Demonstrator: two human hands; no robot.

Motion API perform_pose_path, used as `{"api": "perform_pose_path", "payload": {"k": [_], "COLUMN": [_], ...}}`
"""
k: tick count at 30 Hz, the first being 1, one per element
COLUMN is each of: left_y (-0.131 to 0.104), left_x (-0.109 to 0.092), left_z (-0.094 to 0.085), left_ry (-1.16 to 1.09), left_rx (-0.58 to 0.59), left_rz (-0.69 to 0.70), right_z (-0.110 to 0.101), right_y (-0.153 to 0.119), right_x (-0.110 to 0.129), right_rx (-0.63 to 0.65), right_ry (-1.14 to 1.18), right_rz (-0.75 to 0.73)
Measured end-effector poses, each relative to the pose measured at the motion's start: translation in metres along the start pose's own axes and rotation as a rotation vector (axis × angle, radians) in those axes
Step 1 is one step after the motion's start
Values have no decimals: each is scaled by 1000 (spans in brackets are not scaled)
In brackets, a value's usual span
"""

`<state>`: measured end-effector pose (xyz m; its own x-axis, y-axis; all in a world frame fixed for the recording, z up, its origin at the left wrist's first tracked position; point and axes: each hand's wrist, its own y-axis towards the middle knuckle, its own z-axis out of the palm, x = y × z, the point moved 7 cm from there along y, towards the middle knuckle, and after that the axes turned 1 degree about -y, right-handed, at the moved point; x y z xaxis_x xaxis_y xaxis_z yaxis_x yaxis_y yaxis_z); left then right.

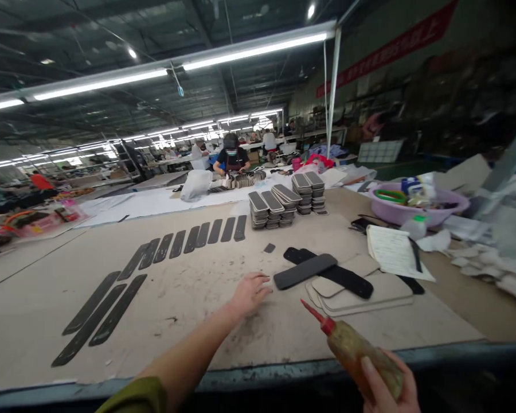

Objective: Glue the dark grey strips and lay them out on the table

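Observation:
My left hand (pixel 249 293) reaches over the table with its fingers apart and nothing in them. Just right of its fingertips lies a dark grey rounded strip (pixel 305 271), across a black strip (pixel 355 282). Under these rest several beige rounded panels (pixel 382 293). My right hand (pixel 389 384), low on the right, is wrapped round a glue bottle (pixel 363 355), whose red nozzle points up and left toward the grey strip. A row of dark strips (pixel 192 239) with shiny patches runs across the table, and longer dark strips (pixel 118 310) lie at the left.
Stacks of grey-topped pieces (pixel 269 209) stand at the table's far side. To the right are a lilac basin (pixel 417 213) holding assorted items, a notepad (pixel 393 249) and a small green-capped bottle (pixel 416 227). Beyond the stacks, a person (pixel 232 156) sits working. A metal post (pixel 334 94) rises behind.

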<state>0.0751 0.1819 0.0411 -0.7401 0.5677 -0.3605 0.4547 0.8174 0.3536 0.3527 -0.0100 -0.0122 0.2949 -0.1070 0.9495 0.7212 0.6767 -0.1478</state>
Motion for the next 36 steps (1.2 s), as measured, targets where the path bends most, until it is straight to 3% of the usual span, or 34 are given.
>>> {"api": "perform_pose_path", "payload": {"k": [3, 7, 13, 17, 21, 25, 28, 30, 34, 36], "left_y": [29, 44, 48, 46, 8, -71, -124, -144, -149, -146], "left_x": [-21, -20, -9, -7, -12, -27, -33, -34, -34, -34], "left_z": [31, 45, 45, 26, -11, -41, -42, -37, -28, -24], "left_ry": [-6, 8, 22, 58, 69, 186, 245, 217, 165, 167], "left_rx": [96, 186, 200, 67, -33, -60, -17, 3, -17, -15], "left_rz": [50, 66, 55, -1, 34, 258, 325, 314, 263, 263], "right_z": [-2, 0, 4, 4, 2, 4, 16, 31, 62, 72], "right_y": [-1, 0, -2, -2, -4, -11, -23, -36, -72, -85], "right_x": [4, 1, -4, -4, 7, 7, 3, 5, 20, 24], "right_rx": [-41, -22, 19, 18, -26, 40, 175, 276, 427, 463], "right_ry": [39, 89, 66, 51, 40, -32, -174, -304, -486, -512], "right_rz": [9, 63, 32, 30, -14, -81, -210, -374, -794, -904]}}
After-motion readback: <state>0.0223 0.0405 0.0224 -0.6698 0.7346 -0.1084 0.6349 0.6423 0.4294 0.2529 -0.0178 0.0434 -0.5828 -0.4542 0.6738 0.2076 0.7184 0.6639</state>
